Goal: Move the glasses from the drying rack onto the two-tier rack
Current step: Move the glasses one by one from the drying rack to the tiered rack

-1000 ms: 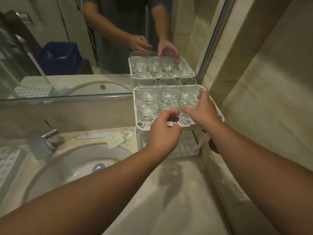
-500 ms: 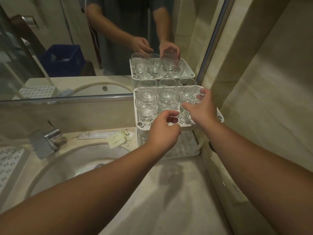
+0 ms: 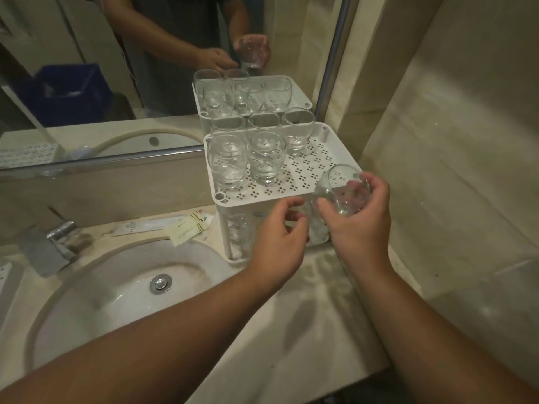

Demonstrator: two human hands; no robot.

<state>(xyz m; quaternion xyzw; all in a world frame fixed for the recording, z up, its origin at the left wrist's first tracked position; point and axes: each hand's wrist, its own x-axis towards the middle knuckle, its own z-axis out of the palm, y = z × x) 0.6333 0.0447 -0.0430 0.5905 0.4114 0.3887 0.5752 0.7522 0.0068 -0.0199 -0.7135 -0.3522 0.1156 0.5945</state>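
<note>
A white two-tier rack [image 3: 303, 173] stands on the counter against the mirror. Several clear glasses [image 3: 264, 157] stand upright on its perforated top tier, toward the back and left. More glasses [image 3: 239, 231] show dimly on the lower tier. My right hand [image 3: 361, 220] grips one clear glass [image 3: 342, 191], tilted, just off the top tier's front right corner. My left hand [image 3: 280, 243] hovers in front of the rack's front edge, fingers loosely curled, holding nothing.
A white sink [image 3: 122, 290] with a chrome tap [image 3: 55, 243] lies to the left. Paper sachets [image 3: 189, 228] lie on the counter beside the rack. A perforated white tray [image 3: 4, 275] shows at the far left edge. A tiled wall rises on the right.
My right hand has lifted a glass off the top tier's right side and drawn it forward to the front right corner. My left hand dropped slightly below the tier's edge.
</note>
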